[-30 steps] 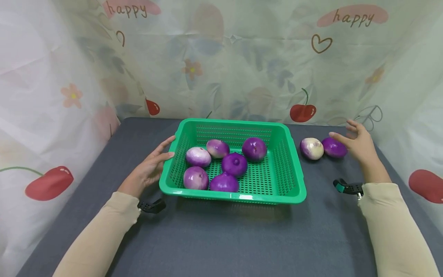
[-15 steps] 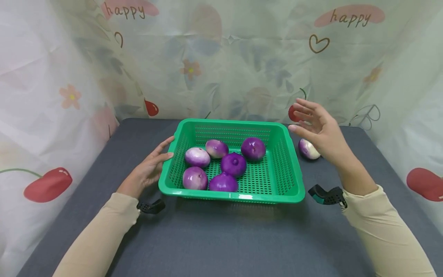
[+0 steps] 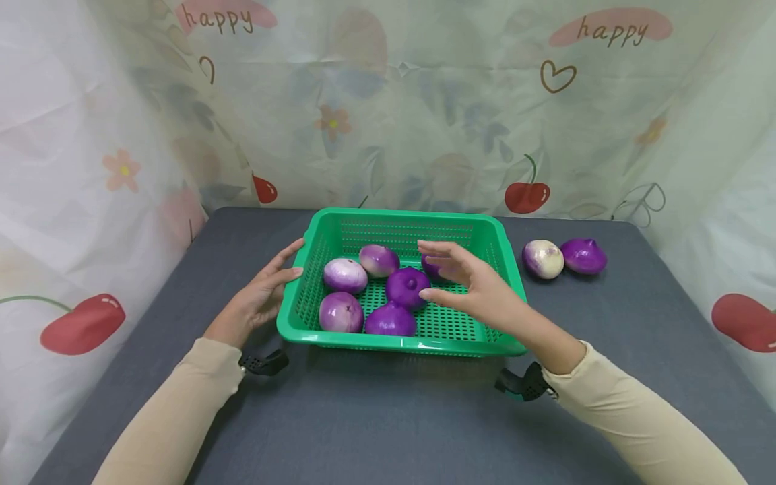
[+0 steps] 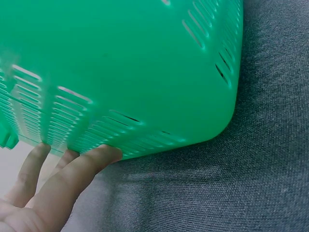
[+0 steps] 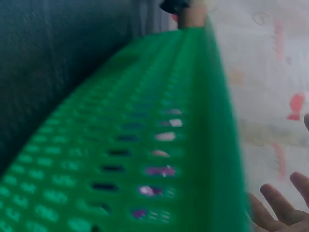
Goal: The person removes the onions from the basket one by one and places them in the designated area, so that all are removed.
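Observation:
A green plastic basket (image 3: 400, 343) holds several purple onions. My left hand (image 3: 257, 296) rests at its left side, fingers fairly straight; in the left wrist view the fingertips (image 4: 108, 152) meet the slotted outer wall. My right hand (image 3: 479, 286) is over the right half of the basket, fingers spread and nothing in its grasp. Just left of its thumb sits a dark onion (image 3: 407, 287) with a stubby top. Another onion (image 3: 429, 268) behind the fingers is mostly hidden. Further left lie paler onions, such as a whitish-purple one (image 3: 345, 276).
On the grey table (image 3: 388, 417), right of the basket, a pale onion (image 3: 542, 259) and a purple pointed one (image 3: 584, 256) lie side by side. A printed curtain (image 3: 412, 135) hangs behind and along both sides.
My right hand has moved left from the two onions on the table to over the basket, with its fingers empty throughout. Basket, onions and left hand look unmoved.

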`<state>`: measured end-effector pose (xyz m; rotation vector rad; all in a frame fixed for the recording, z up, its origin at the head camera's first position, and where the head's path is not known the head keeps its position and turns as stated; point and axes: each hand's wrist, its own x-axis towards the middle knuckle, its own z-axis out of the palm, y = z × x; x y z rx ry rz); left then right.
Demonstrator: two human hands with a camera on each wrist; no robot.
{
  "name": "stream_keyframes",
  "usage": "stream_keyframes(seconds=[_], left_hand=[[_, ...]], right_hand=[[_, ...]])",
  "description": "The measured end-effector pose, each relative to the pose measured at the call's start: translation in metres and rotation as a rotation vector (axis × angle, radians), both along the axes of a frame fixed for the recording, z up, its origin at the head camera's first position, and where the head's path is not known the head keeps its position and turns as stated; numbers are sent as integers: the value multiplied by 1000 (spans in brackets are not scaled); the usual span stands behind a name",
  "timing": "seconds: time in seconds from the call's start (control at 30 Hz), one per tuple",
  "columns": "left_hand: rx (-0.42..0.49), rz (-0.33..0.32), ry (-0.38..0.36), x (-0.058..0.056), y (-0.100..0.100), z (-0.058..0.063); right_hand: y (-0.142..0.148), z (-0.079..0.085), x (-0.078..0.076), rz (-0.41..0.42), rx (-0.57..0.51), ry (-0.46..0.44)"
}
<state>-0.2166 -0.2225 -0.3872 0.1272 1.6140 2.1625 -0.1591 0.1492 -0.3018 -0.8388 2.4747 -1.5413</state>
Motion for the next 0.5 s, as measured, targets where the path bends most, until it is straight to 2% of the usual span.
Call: stream_keyframes(seconds=[0.27,0.5], left_hand=[[16,-3,-7,0,0,1],[14,-1,-5,1,0,1]], right_hand=[[-20,-23,-6,63,82,-69],[-30,-37,-14,115,102,-113]])
